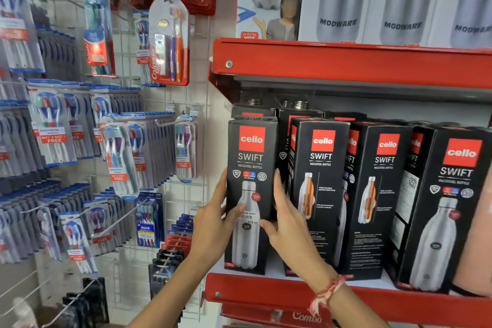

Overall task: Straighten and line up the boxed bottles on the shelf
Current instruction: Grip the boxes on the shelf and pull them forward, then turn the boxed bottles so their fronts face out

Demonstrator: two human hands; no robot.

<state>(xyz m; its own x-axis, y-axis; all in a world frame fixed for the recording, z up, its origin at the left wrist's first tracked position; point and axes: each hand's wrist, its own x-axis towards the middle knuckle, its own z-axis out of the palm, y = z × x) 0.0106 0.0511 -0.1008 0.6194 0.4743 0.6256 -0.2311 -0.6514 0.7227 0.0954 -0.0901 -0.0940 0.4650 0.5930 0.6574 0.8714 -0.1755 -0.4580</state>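
Left hand [213, 224] grips the left edge of the leftmost black boxed bottle [250, 194], thumb across its front; right hand [288, 224] presses open-fingered against that box's right side, so the box is held between both palms, upright on the red shelf [266, 291]. Right of the right hand: three more front-row boxes [316, 194], [378, 200], [447, 210], the first two angled leftward. Above, four grey-bottle boxes [338, 0] visible.
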